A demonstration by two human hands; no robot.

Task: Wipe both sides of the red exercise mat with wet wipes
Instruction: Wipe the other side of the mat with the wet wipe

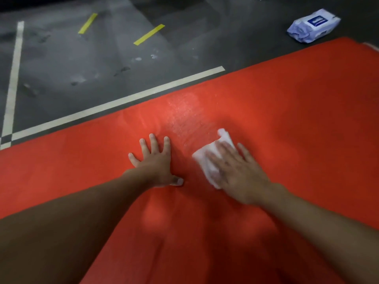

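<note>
Evidently soft, red exercise mat [287, 119] dents under spread-fingered left hand [155, 160]; flat-fingered right hand [235, 171] presses wet wipe [203, 158]; grip by edge

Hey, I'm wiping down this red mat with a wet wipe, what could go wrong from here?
1. The mat ripples beside the left hand; if that hand lifts, it may bunch under the strokes.
2. Only one streak above the wipe shines wet, so areas could be missed.
3. The right hand presses a crumpled wipe; it may dry out, and the pack lies off the mat on the floor.
</note>
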